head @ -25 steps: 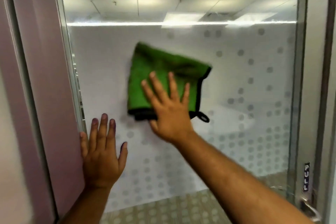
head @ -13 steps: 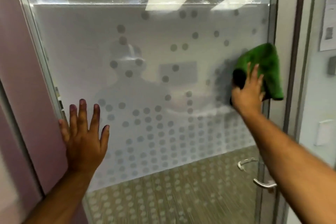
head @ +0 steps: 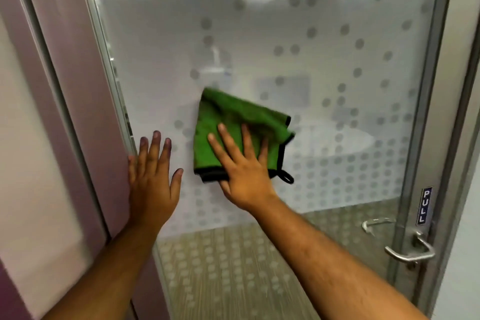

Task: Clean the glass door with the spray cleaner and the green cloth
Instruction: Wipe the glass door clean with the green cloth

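The left hand (head: 152,179) lies flat, fingers spread, gripping nothing, bracing the door (head: 324,65) at its left edge. Just beside it, the right hand (head: 242,171) presses the folded cloth (head: 233,122) open-palmed against the frosted middle. Best to keep the palm flat and overlap passes toward the handle (head: 413,252). No spray bottle shows.

So the count here: two bare hands, left hand (head: 152,184) and right hand (head: 242,171), both flat against one glass door (head: 337,138), plus just one green cloth (head: 233,125) with a single black hanging loop (head: 285,176). There's one metal door handle (head: 410,252) on this side, one "PULL" sticker (head: 421,206), and the frosted dots on the glass are way too many to count lol.
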Demonstrator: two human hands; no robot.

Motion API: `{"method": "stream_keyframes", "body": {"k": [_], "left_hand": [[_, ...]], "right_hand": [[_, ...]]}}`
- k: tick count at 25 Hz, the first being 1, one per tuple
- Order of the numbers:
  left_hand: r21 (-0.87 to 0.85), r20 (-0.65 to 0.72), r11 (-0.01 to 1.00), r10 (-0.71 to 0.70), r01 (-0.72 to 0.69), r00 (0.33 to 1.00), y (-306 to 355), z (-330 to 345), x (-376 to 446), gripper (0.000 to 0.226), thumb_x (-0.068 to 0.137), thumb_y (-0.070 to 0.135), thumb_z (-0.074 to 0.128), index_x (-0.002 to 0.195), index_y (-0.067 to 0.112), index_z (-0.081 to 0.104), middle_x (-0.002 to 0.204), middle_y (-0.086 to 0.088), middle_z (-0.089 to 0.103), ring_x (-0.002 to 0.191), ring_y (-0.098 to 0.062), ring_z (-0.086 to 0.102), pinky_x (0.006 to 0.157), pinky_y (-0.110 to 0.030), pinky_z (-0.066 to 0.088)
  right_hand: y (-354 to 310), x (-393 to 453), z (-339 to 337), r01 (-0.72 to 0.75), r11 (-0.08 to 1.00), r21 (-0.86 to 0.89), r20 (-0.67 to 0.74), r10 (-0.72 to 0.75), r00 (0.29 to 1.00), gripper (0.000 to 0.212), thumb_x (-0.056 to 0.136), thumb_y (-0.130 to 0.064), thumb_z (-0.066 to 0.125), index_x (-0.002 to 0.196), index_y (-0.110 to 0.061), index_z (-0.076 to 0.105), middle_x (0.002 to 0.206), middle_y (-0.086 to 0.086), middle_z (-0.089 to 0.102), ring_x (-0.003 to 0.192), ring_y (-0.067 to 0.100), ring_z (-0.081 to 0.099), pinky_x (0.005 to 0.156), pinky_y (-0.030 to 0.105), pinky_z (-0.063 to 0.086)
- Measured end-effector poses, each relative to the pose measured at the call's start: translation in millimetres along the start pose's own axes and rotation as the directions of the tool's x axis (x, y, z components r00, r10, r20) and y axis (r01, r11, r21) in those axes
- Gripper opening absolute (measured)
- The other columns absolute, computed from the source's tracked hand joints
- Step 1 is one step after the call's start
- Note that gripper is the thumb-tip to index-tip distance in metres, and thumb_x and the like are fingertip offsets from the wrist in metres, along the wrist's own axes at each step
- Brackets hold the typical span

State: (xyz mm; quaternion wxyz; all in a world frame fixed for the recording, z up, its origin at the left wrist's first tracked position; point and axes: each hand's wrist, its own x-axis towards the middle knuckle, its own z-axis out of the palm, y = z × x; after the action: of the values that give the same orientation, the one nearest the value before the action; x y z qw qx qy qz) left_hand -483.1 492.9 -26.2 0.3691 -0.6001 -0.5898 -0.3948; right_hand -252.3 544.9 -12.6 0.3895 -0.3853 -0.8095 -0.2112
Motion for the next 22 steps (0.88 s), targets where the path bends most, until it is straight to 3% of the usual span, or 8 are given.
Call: {"method": "stream_keyframes", "body": {"k": [3,6,9,12,15,18,20,22], "left_hand": [[-0.008,0.125,0.999,-0.045,0.046,0.991,7.3,1.5,-41.5,0.080,0.101,0.047,0.050,0.170,0.021,0.017,0.181,-0.003,0.003,0.168,-0.029,0.000,0.131,-0.064,0.016],[-0.035,0.229,0.999,-0.031,0.040,0.973,15.8,1.6,-70.1,0.088,0.100,0.043,0.064,0.171,0.024,0.014,0.181,-0.002,-0.005,0.168,-0.028,-0.007,0.133,-0.059,0.011],[-0.106,0.330,0.993,-0.021,0.060,0.944,20.6,-3.6,-87.8,0.091,0.096,0.036,0.073,0.170,0.025,0.021,0.181,0.002,-0.007,0.167,-0.024,-0.011,0.133,-0.058,0.011],[-0.378,0.398,0.909,-0.010,0.174,0.917,19.2,-8.5,-103.1,0.076,0.099,0.018,0.073,0.163,0.032,0.036,0.180,0.006,0.009,0.168,-0.016,-0.001,0.134,-0.051,0.015],[-0.680,0.446,0.527,-0.254,0.509,0.858,27.6,-29.4,-106.4,0.054,0.105,0.003,0.060,0.148,0.035,0.054,0.148,0.007,0.061,0.143,0.001,0.053,0.121,-0.042,0.046],[-0.681,0.585,0.074,-0.543,0.729,0.602,33.5,-47.5,-105.1,0.027,0.110,0.010,0.049,0.118,0.019,0.073,0.120,-0.002,0.076,0.117,-0.022,0.072,0.097,-0.040,0.058],[-0.581,0.774,-0.260,-0.469,0.772,0.425,30.5,-50.7,-110.3,0.030,0.111,0.033,0.049,0.117,0.018,0.074,0.137,-0.015,0.071,0.120,-0.027,0.070,0.111,-0.051,0.052],[-0.406,0.912,-0.439,-0.254,0.801,0.323,38.3,-54.9,-122.4,0.065,0.101,0.064,0.046,0.130,0.011,0.071,0.144,-0.019,0.067,0.130,-0.035,0.067,0.115,-0.055,0.048]], "right_hand": [[16.1,-96.7,30.4,-0.213,0.961,0.175,0.183,0.181,0.966,0.087,0.099,-0.042,0.052,0.165,-0.053,-0.005,0.173,-0.021,-0.011,0.162,0.029,0.025,0.111,0.057,0.050],[11.1,-136.5,43.4,-0.640,0.761,0.108,0.239,0.605,0.760,0.098,0.097,-0.039,0.055,0.166,-0.041,-0.014,0.175,-0.008,-0.024,0.163,0.036,0.018,0.105,0.059,0.053],[-30.6,-97.8,34.7,-0.886,0.311,0.344,0.313,0.852,0.420,0.090,0.106,-0.038,0.054,0.169,-0.022,-0.009,0.177,0.007,-0.021,0.165,0.040,-0.008,0.128,0.061,0.016],[-91.6,-39.2,9.1,-0.693,-0.299,0.656,0.588,0.778,0.222,0.080,0.110,-0.048,0.043,0.169,-0.023,-0.005,0.179,0.007,-0.013,0.165,0.041,-0.005,0.133,0.052,0.003],[-151.6,-11.4,-21.3,-0.543,-0.557,0.628,0.769,0.551,0.324,0.088,0.099,-0.071,0.047,0.169,-0.034,0.011,0.174,0.005,0.028,0.158,0.034,0.031,0.129,0.056,0.026],[-146.3,-27.0,-59.8,-0.395,-0.726,0.562,0.807,0.379,0.453,0.055,0.099,-0.064,0.057,0.131,-0.019,0.063,0.126,0.009,0.069,0.113,0.025,0.067,0.098,0.044,0.057],[-123.7,-52.6,-77.6,-0.392,-0.750,0.533,0.803,0.303,0.514,0.051,0.103,-0.056,0.057,0.126,-0.012,0.068,0.120,0.014,0.074,0.109,0.029,0.070,0.098,0.044,0.057],[-98.8,-86.9,-88.0,-0.409,-0.742,0.531,0.800,0.279,0.531,0.057,0.103,-0.053,0.058,0.133,-0.006,0.070,0.126,0.020,0.076,0.115,0.034,0.073,0.105,0.050,0.055]]}}
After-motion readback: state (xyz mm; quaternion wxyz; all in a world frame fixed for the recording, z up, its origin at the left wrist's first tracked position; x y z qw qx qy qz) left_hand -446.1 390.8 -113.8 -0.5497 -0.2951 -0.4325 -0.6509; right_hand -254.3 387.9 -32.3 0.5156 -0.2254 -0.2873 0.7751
